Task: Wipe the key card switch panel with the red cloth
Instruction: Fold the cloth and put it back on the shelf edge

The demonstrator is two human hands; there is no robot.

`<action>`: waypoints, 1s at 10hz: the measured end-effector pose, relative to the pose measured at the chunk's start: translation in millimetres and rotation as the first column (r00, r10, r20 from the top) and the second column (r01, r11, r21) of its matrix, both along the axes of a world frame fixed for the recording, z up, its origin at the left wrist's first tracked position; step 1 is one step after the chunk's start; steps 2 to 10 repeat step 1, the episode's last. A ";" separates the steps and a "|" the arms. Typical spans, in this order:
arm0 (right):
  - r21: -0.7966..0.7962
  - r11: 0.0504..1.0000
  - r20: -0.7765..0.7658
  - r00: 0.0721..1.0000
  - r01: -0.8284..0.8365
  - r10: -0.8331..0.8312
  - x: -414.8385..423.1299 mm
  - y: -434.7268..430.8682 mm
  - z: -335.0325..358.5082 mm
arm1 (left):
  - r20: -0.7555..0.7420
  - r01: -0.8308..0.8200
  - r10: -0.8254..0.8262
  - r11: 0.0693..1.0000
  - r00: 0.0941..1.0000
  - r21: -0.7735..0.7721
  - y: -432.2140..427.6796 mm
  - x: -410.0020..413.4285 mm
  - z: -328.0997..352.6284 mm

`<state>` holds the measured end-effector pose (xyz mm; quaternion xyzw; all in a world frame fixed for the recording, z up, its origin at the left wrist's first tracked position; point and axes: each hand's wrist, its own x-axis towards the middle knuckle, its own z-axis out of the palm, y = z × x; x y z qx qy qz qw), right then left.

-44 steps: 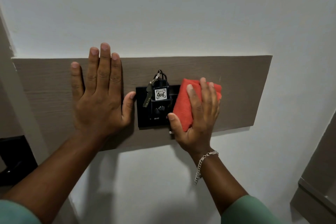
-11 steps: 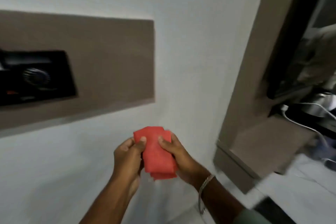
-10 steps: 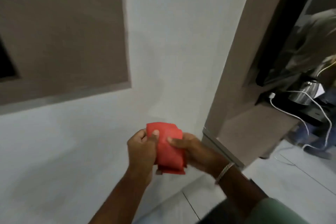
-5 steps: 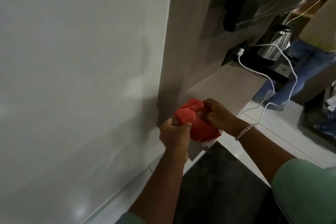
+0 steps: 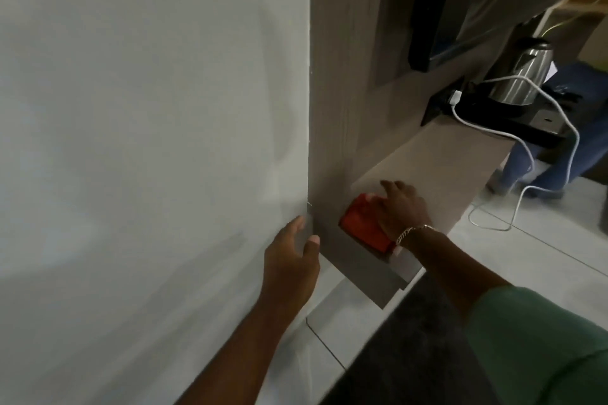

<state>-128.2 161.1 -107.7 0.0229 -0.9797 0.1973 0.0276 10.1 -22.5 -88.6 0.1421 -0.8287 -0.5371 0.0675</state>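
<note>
The folded red cloth (image 5: 362, 223) lies on the near corner of a wood-grain desk (image 5: 437, 158). My right hand (image 5: 399, 207) rests flat on top of the cloth, fingers spread over it, a bracelet on the wrist. My left hand (image 5: 292, 256) hovers empty by the white wall (image 5: 148, 141), fingers apart, just left of the desk's side panel. The key card switch panel is out of view.
A steel kettle (image 5: 523, 76) stands on a black tray at the desk's far end, with a white cable (image 5: 526, 148) trailing to the tiled floor. A dark screen (image 5: 431, 3) hangs above the desk. A person in blue jeans (image 5: 559, 158) stands at the far right. A dark mat (image 5: 411, 355) lies below.
My view swung right, away from the switch panel to the desk. Both hands held the cloth; now it lies on the desk corner under my right hand, and my left hand has let go.
</note>
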 end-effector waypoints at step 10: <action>0.009 0.994 -0.102 0.989 -0.111 0.112 28.5 -18.6 22.2 | -0.081 0.019 -0.038 0.976 0.996 -0.219 -21.3 10.4 23.8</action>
